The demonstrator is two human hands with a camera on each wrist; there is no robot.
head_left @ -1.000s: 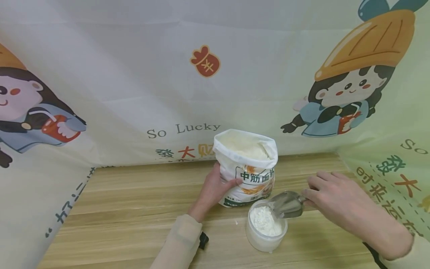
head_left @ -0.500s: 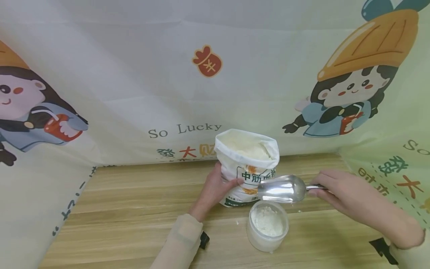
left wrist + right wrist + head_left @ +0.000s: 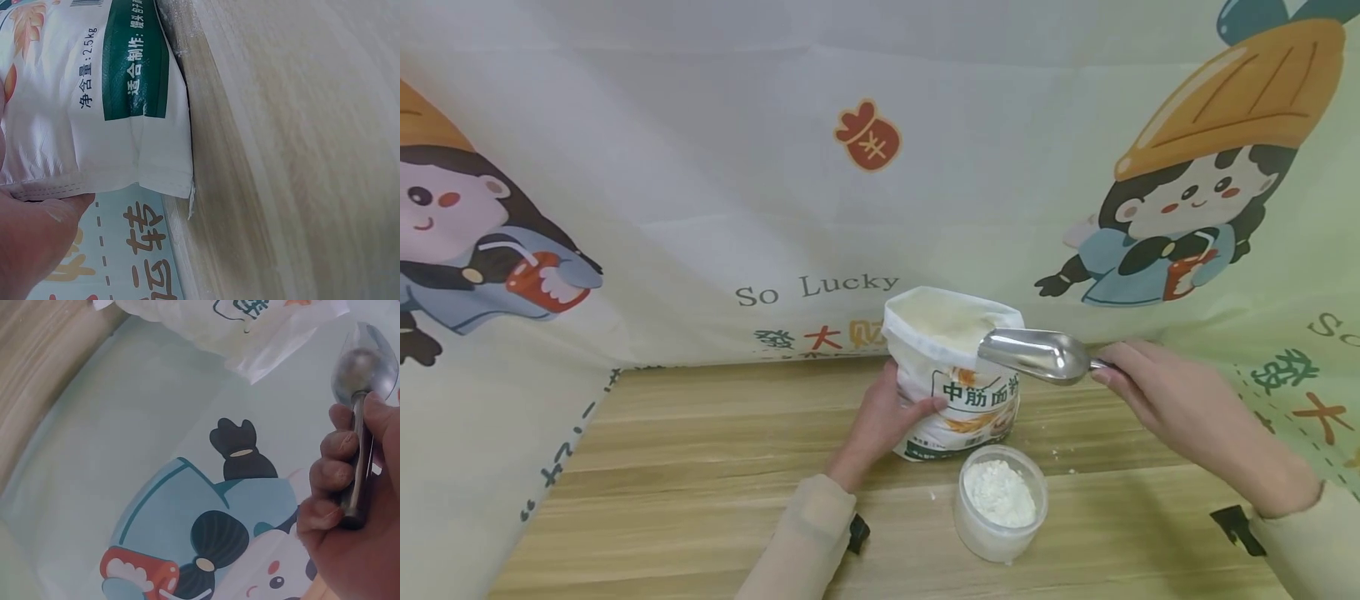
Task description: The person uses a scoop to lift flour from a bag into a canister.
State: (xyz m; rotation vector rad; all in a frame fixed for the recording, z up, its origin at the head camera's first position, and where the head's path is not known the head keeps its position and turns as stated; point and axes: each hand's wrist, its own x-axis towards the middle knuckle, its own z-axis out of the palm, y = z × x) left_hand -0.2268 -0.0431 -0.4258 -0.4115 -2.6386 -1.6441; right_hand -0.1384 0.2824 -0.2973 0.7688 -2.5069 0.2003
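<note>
A white flour bag [image 3: 958, 400] stands upright near the back of the table, its top folded open on pale flour [image 3: 940, 321]. My left hand [image 3: 880, 425] grips its left side, thumb across the front; in the left wrist view the fingers reach behind the bag [image 3: 56, 137]. My right hand [image 3: 1165, 400] holds a metal scoop [image 3: 1037, 354] by its handle, fingers wrapped round it in the right wrist view. The scoop's tip overlaps the bag's right rim, and its bowl looks empty. In front of the bag sits a round clear tub [image 3: 996, 542] with white flour heaped inside.
Specks of flour [image 3: 1056, 454] dot the wooden table [image 3: 700, 483] right of the tub. A printed cloth [image 3: 715, 167] with cartoon figures hangs behind the table and along both sides.
My right hand has lifted the scoop from the tub up to the bag's rim, turning it so the hollow side shows. Flour specks now lie on the table. The left hand keeps its grip.
</note>
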